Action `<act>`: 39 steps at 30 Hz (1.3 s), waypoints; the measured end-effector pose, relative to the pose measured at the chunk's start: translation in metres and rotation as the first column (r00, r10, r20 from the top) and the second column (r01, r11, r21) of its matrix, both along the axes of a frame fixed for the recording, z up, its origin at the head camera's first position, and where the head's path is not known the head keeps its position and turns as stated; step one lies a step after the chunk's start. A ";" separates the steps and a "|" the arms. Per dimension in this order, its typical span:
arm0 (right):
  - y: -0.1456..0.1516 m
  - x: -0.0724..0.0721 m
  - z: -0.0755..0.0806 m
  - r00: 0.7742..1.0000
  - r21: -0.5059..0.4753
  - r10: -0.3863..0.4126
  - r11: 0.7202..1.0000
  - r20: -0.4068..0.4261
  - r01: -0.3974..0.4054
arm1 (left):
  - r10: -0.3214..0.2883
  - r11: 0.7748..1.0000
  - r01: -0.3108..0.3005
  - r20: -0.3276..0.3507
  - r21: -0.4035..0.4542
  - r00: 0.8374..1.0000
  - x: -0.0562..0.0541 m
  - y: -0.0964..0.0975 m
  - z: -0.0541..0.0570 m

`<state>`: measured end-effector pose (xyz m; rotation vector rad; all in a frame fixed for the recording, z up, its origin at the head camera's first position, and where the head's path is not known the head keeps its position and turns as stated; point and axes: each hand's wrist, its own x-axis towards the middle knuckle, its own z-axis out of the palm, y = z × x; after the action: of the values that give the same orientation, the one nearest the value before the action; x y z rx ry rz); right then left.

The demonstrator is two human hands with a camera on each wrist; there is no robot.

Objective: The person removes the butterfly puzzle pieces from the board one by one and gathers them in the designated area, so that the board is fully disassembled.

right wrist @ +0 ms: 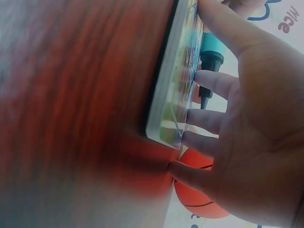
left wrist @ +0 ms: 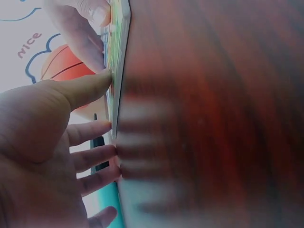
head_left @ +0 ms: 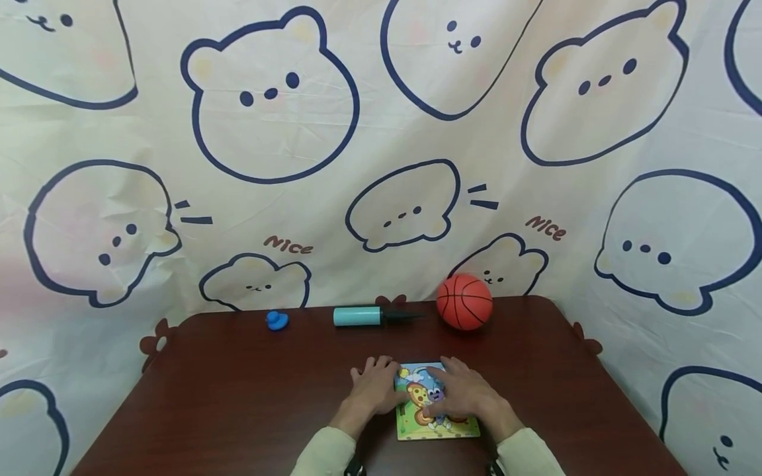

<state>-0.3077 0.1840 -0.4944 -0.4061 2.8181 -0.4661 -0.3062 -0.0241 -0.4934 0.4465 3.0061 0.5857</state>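
A flat board with a bright cartoon picture (head_left: 411, 428) lies on the brown table in front of me. My left hand (head_left: 374, 389) is at its left edge, thumb resting on the picture. In the left wrist view that hand's other fingers (left wrist: 95, 156) stretch out loosely, their tips touching or close to the tabletop. My right hand (head_left: 467, 391) spreads over the board's right part and covers some of the picture. From the right wrist, its thumb and several fingertips touch the board's face (right wrist: 183, 90), while the little finger (right wrist: 187, 175) reaches past the corner.
Along the table's (head_left: 256, 390) back edge stand a blue rubber duck (head_left: 276, 320), a teal hand pump with a black nozzle (head_left: 357, 317) and an orange-red basketball (head_left: 464, 302). Behind hangs a cloth (head_left: 381, 139) printed with bear outlines.
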 end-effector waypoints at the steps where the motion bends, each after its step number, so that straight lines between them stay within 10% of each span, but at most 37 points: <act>1: 0.000 0.000 0.000 1.000 0.003 -0.001 1.000 0.001 0.001 | 0.006 1.000 -0.006 -0.009 0.013 1.000 -0.001 0.001 0.000; 23: -0.001 0.001 0.000 1.000 0.042 0.020 0.999 0.023 -0.020 | 0.068 0.980 -0.089 0.122 0.178 0.990 -0.015 0.011 -0.002; 39: -0.001 0.001 0.003 0.999 0.048 0.013 0.999 0.030 -0.015 | 0.007 0.967 -0.028 0.084 0.253 0.996 -0.016 0.007 -0.004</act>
<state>-0.3069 0.1826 -0.4917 -0.4051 2.7898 -0.3966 -0.3219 -0.0170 -0.4976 0.3958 2.8691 0.9731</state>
